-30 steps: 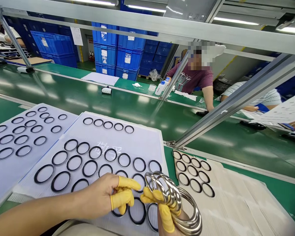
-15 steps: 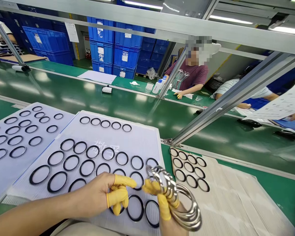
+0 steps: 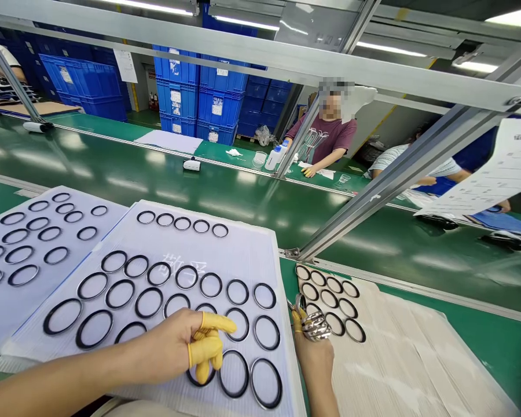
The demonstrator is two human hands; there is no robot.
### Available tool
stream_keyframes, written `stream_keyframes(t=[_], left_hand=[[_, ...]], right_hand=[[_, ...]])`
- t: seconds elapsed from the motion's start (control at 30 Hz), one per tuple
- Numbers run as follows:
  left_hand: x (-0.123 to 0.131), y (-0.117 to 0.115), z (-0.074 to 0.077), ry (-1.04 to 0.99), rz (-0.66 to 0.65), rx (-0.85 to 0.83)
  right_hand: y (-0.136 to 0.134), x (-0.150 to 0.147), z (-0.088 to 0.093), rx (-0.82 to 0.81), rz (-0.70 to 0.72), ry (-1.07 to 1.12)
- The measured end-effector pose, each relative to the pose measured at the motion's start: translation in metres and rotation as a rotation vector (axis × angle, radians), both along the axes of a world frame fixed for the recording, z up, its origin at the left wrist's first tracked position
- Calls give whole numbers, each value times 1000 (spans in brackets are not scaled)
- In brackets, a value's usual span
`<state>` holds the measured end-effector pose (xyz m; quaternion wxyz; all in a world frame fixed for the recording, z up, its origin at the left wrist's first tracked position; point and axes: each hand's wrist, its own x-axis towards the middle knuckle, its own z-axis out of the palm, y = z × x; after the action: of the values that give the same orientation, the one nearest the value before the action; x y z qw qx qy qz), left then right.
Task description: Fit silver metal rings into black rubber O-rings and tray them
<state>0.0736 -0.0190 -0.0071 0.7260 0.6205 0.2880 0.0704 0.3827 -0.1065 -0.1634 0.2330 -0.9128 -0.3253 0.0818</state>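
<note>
My left hand (image 3: 200, 339) hovers above a white sheet (image 3: 230, 252) bearing rows of black-edged rings (image 3: 279, 388). Yellow finger cots cover its fingers; the index finger points out, the others bend loosely, and nothing shows between them. In my right hand (image 3: 315, 350), also in yellow finger cots, is a bunch of shiny metal rings (image 3: 318, 329). That hand is over the left part of a beige sheet (image 3: 399, 347), close to a small group of black-edged rings (image 3: 364, 335) and partly in front of them.
A second white sheet (image 3: 87, 249) with rings lies at the left. Beyond runs a green belt (image 3: 238, 200) under a metal frame (image 3: 342, 191). Across it, a person (image 3: 325, 136) works near white bottles (image 3: 272, 157). Blue crates (image 3: 178, 95) stand stacked behind.
My right hand has moved away from my left hand, forward and right, carrying the metal rings over the beige sheet. My left hand stays nearly in place. The view has tilted slightly.
</note>
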Motion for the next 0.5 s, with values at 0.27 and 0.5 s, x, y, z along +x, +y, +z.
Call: stream_keyframes(t=[0.27,0.5], left_hand=[[0,1,-3,6,4,5],[11,11,5,-71,-170,-217]], right_hand=[[-2,-11,27,308,31,130],[-31,-62,68,536,443,314]])
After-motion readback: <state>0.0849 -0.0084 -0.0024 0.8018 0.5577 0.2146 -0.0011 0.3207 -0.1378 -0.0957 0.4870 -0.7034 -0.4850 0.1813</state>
